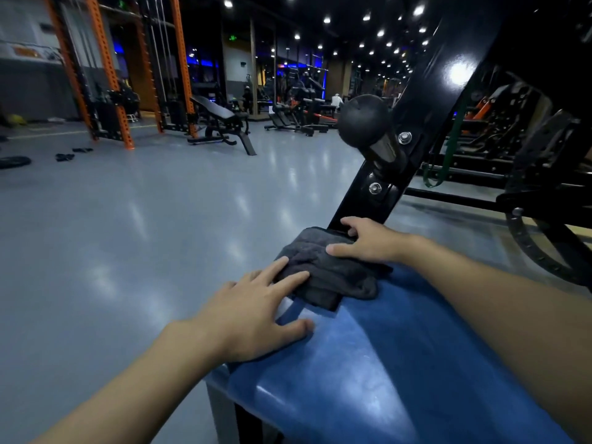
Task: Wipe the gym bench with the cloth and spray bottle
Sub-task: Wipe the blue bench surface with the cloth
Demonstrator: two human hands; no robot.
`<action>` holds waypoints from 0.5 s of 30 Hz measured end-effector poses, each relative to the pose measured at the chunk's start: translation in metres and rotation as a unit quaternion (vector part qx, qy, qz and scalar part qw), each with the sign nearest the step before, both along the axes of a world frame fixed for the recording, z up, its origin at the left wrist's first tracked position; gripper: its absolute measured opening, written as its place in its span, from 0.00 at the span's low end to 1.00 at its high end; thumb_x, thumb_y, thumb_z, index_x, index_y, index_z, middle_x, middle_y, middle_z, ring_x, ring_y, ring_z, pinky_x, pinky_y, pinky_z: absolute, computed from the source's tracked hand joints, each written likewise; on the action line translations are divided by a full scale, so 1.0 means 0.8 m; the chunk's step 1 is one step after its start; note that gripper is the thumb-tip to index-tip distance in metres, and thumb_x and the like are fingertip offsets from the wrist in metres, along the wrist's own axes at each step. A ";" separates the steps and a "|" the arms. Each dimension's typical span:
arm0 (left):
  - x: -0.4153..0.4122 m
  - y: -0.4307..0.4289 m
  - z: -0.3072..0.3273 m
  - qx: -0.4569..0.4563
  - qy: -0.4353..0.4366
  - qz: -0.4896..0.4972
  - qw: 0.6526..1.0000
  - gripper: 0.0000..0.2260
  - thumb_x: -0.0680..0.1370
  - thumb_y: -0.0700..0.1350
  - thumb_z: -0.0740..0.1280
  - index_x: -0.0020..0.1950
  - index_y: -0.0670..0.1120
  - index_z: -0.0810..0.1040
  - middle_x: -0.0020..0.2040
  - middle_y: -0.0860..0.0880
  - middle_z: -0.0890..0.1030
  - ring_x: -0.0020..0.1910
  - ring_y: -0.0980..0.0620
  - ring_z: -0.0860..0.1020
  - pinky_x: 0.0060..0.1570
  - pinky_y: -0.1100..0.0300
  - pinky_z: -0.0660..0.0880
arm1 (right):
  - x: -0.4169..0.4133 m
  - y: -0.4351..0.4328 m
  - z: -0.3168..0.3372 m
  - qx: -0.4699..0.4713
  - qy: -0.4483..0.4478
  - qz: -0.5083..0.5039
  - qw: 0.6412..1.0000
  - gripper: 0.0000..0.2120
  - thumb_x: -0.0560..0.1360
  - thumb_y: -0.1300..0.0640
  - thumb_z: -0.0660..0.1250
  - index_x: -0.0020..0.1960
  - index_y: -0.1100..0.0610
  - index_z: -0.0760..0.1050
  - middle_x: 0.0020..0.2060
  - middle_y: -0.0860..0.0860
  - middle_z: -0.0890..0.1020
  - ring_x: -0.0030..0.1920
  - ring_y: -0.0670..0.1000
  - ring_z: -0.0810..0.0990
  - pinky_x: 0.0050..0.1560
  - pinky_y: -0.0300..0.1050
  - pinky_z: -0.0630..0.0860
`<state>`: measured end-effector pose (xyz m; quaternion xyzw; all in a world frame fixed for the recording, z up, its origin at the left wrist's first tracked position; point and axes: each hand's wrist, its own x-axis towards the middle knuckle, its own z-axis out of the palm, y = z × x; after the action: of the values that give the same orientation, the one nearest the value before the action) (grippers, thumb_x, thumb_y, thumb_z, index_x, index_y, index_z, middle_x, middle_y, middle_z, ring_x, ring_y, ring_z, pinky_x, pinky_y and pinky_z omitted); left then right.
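Left hand: flat and spread out, fingers straight; the fingertips touch the near left edge of the cloth and the thumb lies on the desk
Right hand: on the far part of the cloth, thumb stretched along the top, the other fingers bent over the far side, so it looks like it grips the cloth
Cloth: dark grey and bunched in folds, on the far end of the desk, one corner hanging over the left edge
Desk: the padded blue gym seat to be wiped; it shines, but I cannot tell if it is wet
Spray bottle: not to be seen here
Step now: I think this is the wiping, up at the far end
How to do it well: press down with the right hand, keep the cloth flat and not in a lump, pull it in long lines from far to near, and go over the edges too; the left hand can hold the loose part so it does not slip off the side
Just past the hands: a black post rises from the far end of the desk, with a round black knob on it
Further off: a grey shiny floor and another bench far away
Count: two hands, one cloth, one blue desk, one knob, two silver bolts on the post, no spray bottle
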<state>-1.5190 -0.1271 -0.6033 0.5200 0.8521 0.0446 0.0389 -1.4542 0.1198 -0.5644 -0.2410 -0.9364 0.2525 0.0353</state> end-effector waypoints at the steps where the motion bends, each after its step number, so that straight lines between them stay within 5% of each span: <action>1: -0.001 -0.001 0.001 0.000 -0.001 -0.002 1.000 0.41 0.68 0.79 0.48 0.79 0.68 0.43 0.82 0.61 0.41 0.79 0.52 0.56 0.74 0.50 0.62 | -0.007 0.003 0.001 -0.006 -0.023 -0.006 1.000 0.47 0.71 0.40 0.73 0.79 0.59 0.55 0.75 0.56 0.67 0.74 0.55 0.67 0.73 0.47 0.64; 3: -0.003 0.000 0.005 0.006 -0.008 -0.002 1.000 0.39 0.73 0.77 0.55 0.79 0.68 0.43 0.82 0.61 0.40 0.78 0.51 0.60 0.71 0.52 0.65 | -0.015 0.010 0.007 0.007 -0.070 -0.031 0.997 0.48 0.67 0.37 0.75 0.77 0.61 0.61 0.71 0.55 0.71 0.70 0.55 0.71 0.70 0.49 0.69; 6: -0.003 0.000 0.011 0.022 -0.012 -0.009 1.000 0.42 0.73 0.75 0.60 0.79 0.68 0.39 0.82 0.60 0.42 0.74 0.49 0.66 0.65 0.54 0.68 | -0.017 0.012 0.017 0.033 -0.131 -0.028 0.990 0.34 0.65 0.34 0.76 0.58 0.60 0.81 0.50 0.52 0.84 0.51 0.53 0.83 0.54 0.48 0.81; 9: -0.002 0.002 0.015 0.035 -0.023 -0.017 0.999 0.46 0.72 0.75 0.62 0.77 0.68 0.33 0.81 0.59 0.40 0.71 0.47 0.70 0.64 0.53 0.71 | -0.014 0.004 0.020 0.019 -0.082 -0.025 0.996 0.22 0.66 0.43 0.79 0.48 0.59 0.82 0.39 0.50 0.84 0.40 0.49 0.83 0.36 0.39 0.77; 12: 0.000 0.003 0.017 0.037 -0.036 -0.007 0.999 0.50 0.71 0.74 0.64 0.74 0.67 0.27 0.81 0.57 0.35 0.66 0.46 0.75 0.61 0.53 0.73 | -0.010 -0.008 0.028 0.101 0.064 -0.050 0.992 0.19 0.67 0.49 0.79 0.50 0.59 0.77 0.41 0.51 0.81 0.43 0.53 0.80 0.36 0.42 0.73; 15: -0.001 0.000 0.016 0.035 -0.047 0.006 0.998 0.51 0.71 0.74 0.65 0.75 0.66 0.27 0.82 0.56 0.37 0.65 0.45 0.75 0.59 0.52 0.74 | 0.002 -0.022 0.043 0.320 0.173 -0.063 0.930 0.19 0.73 0.50 0.72 0.58 0.56 0.69 0.53 0.55 0.77 0.51 0.61 0.78 0.43 0.50 0.70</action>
<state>-1.5200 -0.1267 -0.5909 0.5136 0.8502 0.0989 0.0604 -1.4525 0.1023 -0.5296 -0.2276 -0.9300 -0.0251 0.2875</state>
